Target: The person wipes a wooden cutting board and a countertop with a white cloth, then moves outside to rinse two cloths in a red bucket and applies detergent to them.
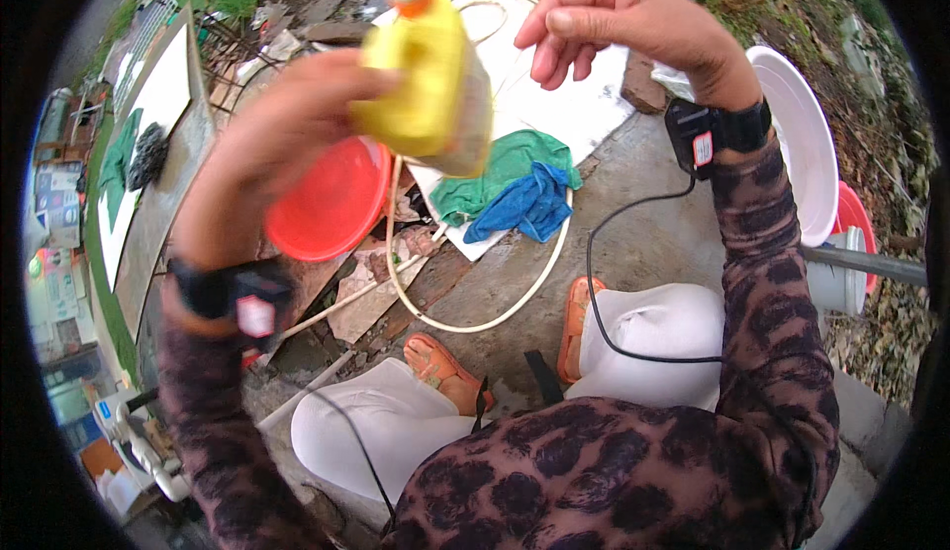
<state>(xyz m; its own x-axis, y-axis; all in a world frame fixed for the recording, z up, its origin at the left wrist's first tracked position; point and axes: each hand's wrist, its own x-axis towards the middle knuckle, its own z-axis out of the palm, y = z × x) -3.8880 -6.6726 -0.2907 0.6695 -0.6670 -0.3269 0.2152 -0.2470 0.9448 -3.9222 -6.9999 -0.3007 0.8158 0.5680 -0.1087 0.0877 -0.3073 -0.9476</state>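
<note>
A yellow bottle (427, 79) with an orange top is held up by my left hand (297, 120), whose fingers wrap its left side; both are blurred. To the right, my right hand (594, 23) is raised with its fingers loosely curled and apart, and nothing shows in it. Beneath the bottle, a green cloth (519, 160) and a blue cloth (528, 205) lie crumpled at the near end of a white board (579, 108). A red basin (334, 205) sits below my left hand, partly covered by it.
A cream hose (479, 327) loops over the concrete before my feet. At right stand a white basin (798, 149) and a pale bucket (842, 272), with a grey pole (868, 262) across them. Broken slabs (378, 286) lie left of the hose. Black cables run from both wrists.
</note>
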